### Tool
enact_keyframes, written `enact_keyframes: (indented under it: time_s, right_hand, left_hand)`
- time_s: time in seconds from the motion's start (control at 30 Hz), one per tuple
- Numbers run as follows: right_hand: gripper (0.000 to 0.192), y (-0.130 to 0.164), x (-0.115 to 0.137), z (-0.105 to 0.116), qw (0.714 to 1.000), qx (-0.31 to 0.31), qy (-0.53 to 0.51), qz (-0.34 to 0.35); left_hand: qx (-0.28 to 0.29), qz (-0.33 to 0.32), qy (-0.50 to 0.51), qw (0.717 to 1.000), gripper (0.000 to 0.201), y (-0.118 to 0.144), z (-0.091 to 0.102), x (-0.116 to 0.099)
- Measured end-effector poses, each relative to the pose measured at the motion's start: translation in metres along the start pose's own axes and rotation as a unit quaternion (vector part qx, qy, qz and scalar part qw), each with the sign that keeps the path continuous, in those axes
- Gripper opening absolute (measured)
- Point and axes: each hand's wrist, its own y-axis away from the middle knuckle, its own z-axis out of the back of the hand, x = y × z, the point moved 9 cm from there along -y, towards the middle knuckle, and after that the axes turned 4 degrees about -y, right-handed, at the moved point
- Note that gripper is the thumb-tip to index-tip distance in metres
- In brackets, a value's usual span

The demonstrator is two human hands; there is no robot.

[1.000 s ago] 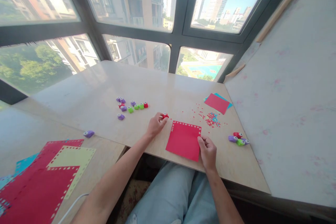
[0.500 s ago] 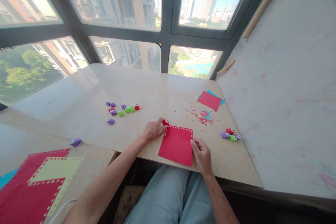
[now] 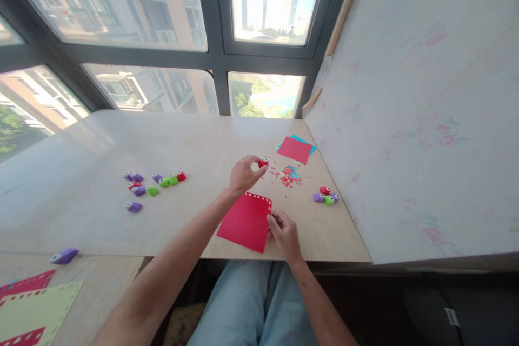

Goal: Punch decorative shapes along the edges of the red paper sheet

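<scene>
One small red plastic punch point(image 3: 263, 163) is pinched in the left hand point(image 3: 243, 174), mid-frame; lower down, the right hand point(image 3: 285, 233) has its fingers nipped onto some square red paper point(image 3: 244, 222).

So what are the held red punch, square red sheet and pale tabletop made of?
Small, rounded, red plastic-looking punch: probably hard, moulded plastic, from its bright, even colour; gloss unclear.
Square, red, papery sheet: likely matte paper or thin card, flat, with small holes along its far edge.
Pale, flat, wood-look tabletop: perhaps wood or laminate, slightly shiny, since daylight reflects off it.
</scene>
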Motion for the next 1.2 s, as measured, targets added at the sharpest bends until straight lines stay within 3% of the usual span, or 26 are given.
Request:
enact_keyframes:
  time_s: [0.1,0.23,0.4,0.47,0.57,0.67,0.8,1.0,1.2]
  right_hand:
    - [0.025,0.0,0.002,0.0,1.0,-0.002,0.003,0.009]
    - [0.021,-0.001,0.005,0.001,1.0,-0.007,0.021,0.015]
    - [0.018,-0.001,0.004,0.003,0.999,-0.012,0.043,0.019]
    - [0.019,-0.001,0.001,0.005,0.998,-0.02,0.059,0.01]
    - [0.02,-0.002,-0.002,0.007,0.996,-0.029,0.085,0.006]
    - [0.019,-0.002,-0.001,0.006,0.998,-0.021,0.065,0.007]
    - [0.018,-0.001,0.003,0.002,1.0,-0.004,0.016,0.009]
    - [0.02,-0.001,0.012,0.002,0.997,-0.008,0.052,0.053]
    - [0.023,-0.002,0.011,0.001,0.997,-0.003,0.061,0.051]
  left_hand:
    - [0.077,-0.061,0.014,0.995,0.017,-0.011,-0.022,-0.045]
    - [0.234,-0.159,-0.066,0.957,0.017,0.003,-0.079,-0.096]
    - [0.387,-0.234,-0.098,0.886,0.015,0.036,-0.15,-0.126]
    - [0.411,-0.246,-0.087,0.873,0.013,0.045,-0.166,-0.133]
    - [0.403,-0.246,-0.078,0.878,0.009,0.048,-0.177,-0.135]
    - [0.382,-0.241,-0.066,0.89,0.009,0.042,-0.18,-0.133]
    - [0.347,-0.215,-0.04,0.912,0.031,0.022,-0.173,-0.121]
    - [0.188,-0.166,0.08,0.965,0.028,-0.012,-0.107,-0.103]
    - [0.147,-0.093,0.129,0.976,0.031,-0.006,-0.056,-0.065]
